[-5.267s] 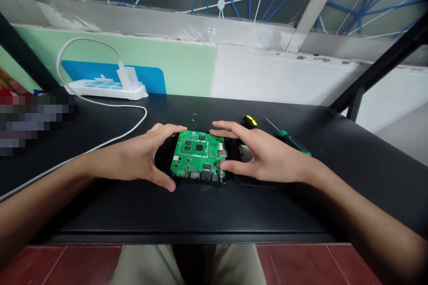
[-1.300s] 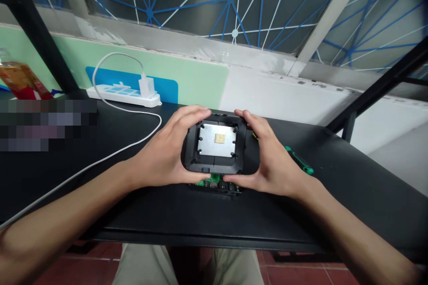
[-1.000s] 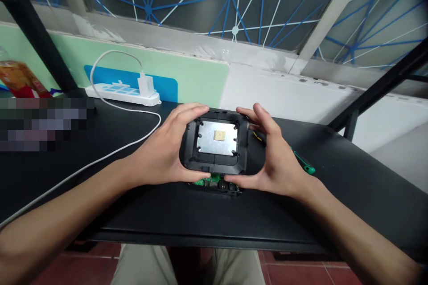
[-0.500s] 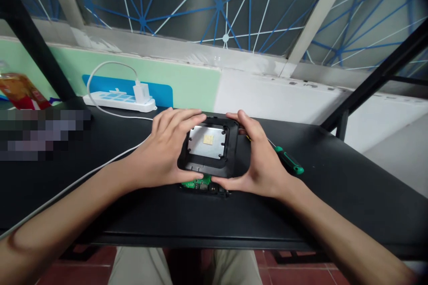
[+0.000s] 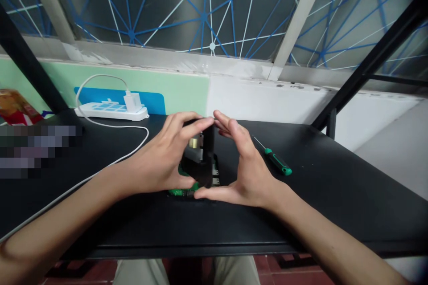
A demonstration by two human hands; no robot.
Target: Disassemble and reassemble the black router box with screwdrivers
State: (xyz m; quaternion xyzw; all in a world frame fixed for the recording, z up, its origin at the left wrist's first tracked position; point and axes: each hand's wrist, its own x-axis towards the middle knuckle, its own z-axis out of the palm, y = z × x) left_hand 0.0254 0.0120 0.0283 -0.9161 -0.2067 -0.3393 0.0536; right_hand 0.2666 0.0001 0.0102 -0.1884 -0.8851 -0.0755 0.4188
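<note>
A black square plastic cover (image 5: 208, 153) stands tilted almost on edge, its inner side turned leftward. Set in that side is a silver metal plate (image 5: 194, 154) with a small yellowish pad. My left hand (image 5: 160, 156) grips the cover with its fingers over the far edge and the thumb at the near edge. On the other side, my right hand (image 5: 245, 162) steadies the cover between fingertips and thumb. Directly below lies a green circuit board (image 5: 180, 191) in a black casing, with metal ports at its right side; the hands and cover hide much of it.
To the right lies a green-and-black screwdriver (image 5: 278, 161) on the black table (image 5: 321, 191). At the back left is a white power strip (image 5: 100, 110) with a plugged-in charger (image 5: 133, 101); its white cable (image 5: 110, 164) runs along the left. A snack packet (image 5: 16, 107) stands far left.
The cover has turned from facing up towards me to nearly edge-on, its plate side now leftward. Ports on the board beneath have come into sight. Both hands keep their hold; the camera view has shifted slightly.
</note>
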